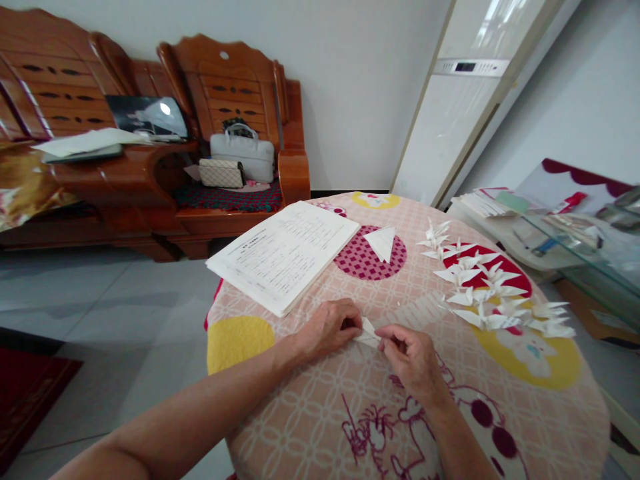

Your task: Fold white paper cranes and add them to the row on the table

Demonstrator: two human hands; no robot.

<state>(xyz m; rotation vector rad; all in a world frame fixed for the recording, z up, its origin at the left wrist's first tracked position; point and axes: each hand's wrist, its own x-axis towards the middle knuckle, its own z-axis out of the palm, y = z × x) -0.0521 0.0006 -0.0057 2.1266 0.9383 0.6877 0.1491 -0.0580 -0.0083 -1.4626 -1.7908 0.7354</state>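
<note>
A small folded piece of white paper (pixel 369 331) lies on the patterned tablecloth (pixel 310 413) between my two hands. My left hand (pixel 330 329) is closed, pinching the paper's left end. My right hand (pixel 411 355) is closed too, its fingertips pinching the right end. Both hands rest low on the cloth near the table's front middle. Most of the paper is hidden by my fingers.
Several folded white paper cranes (pixel 493 293) lie in a row at the right. A white paper triangle (pixel 381 243) sits on a red circle. A stack of printed sheets (pixel 285 253) overhangs the table's left edge. Behind stand a wooden bench (pixel 165 167) with bags and a white cabinet (pixel 460 100).
</note>
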